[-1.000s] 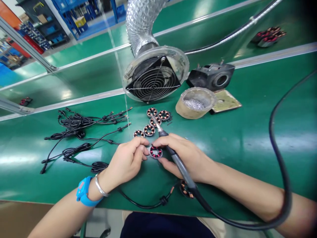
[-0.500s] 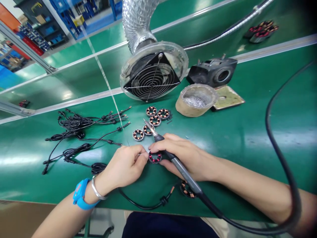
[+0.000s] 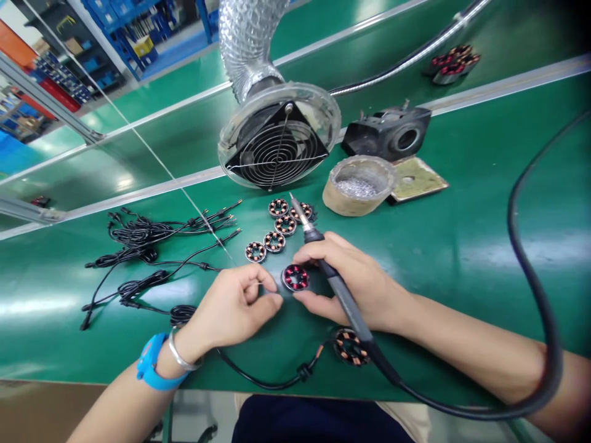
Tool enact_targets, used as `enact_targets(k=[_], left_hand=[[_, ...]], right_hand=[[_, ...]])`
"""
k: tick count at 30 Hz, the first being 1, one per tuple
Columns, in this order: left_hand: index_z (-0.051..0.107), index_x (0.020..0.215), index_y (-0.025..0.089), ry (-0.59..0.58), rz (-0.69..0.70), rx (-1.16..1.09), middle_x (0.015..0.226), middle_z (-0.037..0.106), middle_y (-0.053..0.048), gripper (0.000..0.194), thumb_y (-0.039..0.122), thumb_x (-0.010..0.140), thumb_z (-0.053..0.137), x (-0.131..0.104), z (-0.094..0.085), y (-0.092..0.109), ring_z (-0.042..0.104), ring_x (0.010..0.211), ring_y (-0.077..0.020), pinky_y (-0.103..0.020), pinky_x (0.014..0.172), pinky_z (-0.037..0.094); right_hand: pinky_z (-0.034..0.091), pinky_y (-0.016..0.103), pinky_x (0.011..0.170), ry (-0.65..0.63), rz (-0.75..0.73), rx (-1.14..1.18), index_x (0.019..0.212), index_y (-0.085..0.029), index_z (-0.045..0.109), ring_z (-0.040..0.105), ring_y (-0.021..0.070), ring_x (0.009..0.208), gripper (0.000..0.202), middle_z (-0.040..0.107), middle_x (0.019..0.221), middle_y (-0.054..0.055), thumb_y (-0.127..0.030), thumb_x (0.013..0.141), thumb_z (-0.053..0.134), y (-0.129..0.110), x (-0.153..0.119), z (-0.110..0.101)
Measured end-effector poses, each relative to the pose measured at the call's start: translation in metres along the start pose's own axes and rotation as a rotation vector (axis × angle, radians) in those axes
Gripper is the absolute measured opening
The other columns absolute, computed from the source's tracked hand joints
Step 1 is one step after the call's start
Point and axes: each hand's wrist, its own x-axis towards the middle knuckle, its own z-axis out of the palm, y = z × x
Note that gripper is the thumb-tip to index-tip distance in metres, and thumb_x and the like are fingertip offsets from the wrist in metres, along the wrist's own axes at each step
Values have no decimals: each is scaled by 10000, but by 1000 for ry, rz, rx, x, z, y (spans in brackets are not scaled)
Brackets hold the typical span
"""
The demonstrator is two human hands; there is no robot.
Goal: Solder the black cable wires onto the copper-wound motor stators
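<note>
My right hand is closed around a soldering iron, whose bare metal tip points up and away from me. Its thumb and fingertips also pinch a small ring-shaped motor stator with red windings. Just left of the stator is my left hand, with thumb and index finger curled near each other. A thin solder wire shows between those fingers, its end short of the stator. Below my right hand lies a copper-wound stator, beside the stripped end of a black cable.
Several copper-wound stators lie beyond my hands. Coiled black cables cover the left side. A fume extractor fan overhangs the bench; a round solder-filled pot, a sponge tray and a black iron stand are behind.
My right hand has moved the red stator slightly right and up, away from the left fingers. The iron's tip has swung right. The left fingers have loosened a little.
</note>
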Motion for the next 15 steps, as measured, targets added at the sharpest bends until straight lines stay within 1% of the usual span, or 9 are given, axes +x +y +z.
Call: enact_targets(k=[2, 4, 7, 9, 12, 13, 15], left_hand=[[598, 843, 181, 51, 61, 200, 488, 273, 110, 165, 331, 788, 639, -2, 7, 0, 250, 449, -71, -207, 476, 221], [603, 842, 183, 122, 124, 326, 489, 273, 108, 161, 336, 807, 640, -2, 13, -1, 264, 444, -71, -211, 487, 236], [616, 842, 189, 211, 220, 423, 493, 260, 101, 125, 312, 856, 604, -2, 17, -5, 276, 438, -76, -216, 498, 263], [622, 852, 191, 240, 293, 460, 499, 297, 91, 112, 287, 884, 572, -2, 17, -7, 315, 449, -80, -217, 513, 287], [612, 862, 188, 225, 354, 446, 517, 351, 80, 110, 253, 904, 534, -4, 17, -7, 342, 467, -77, -214, 524, 297], [602, 860, 185, 201, 343, 410, 516, 342, 84, 101, 241, 902, 528, -4, 17, -7, 325, 461, -73, -211, 513, 287], [572, 841, 182, 118, 267, 271, 507, 303, 97, 87, 234, 892, 527, -4, 16, -6, 278, 446, -65, -200, 478, 252]], right_hand=[[477, 307, 686, 10, 2, -4, 1095, -209, 470, 517, 183, 779, 338, 603, 894, 38, -229, 811, 652, -1, 0, 0], [476, 304, 677, 11, 2, -3, 1095, -208, 467, 517, 180, 769, 338, 597, 888, 36, -231, 815, 655, -3, -1, 0], [476, 304, 676, 1, 6, -8, 1095, -206, 466, 516, 180, 763, 353, 594, 879, 34, -219, 806, 667, -3, -1, -1], [476, 302, 680, -10, 11, -10, 1096, -204, 466, 519, 181, 770, 363, 595, 877, 33, -207, 799, 675, -4, -1, -1], [477, 292, 680, -13, 23, 5, 1089, -198, 470, 527, 176, 767, 363, 592, 863, 29, -223, 799, 688, -4, 0, -2], [476, 288, 677, -11, 26, 9, 1084, -195, 473, 529, 173, 762, 363, 591, 854, 27, -234, 800, 695, -5, 0, -2], [476, 283, 673, -2, 30, 8, 1076, -190, 478, 530, 171, 755, 360, 588, 839, 24, -243, 798, 700, -6, -1, -2]])
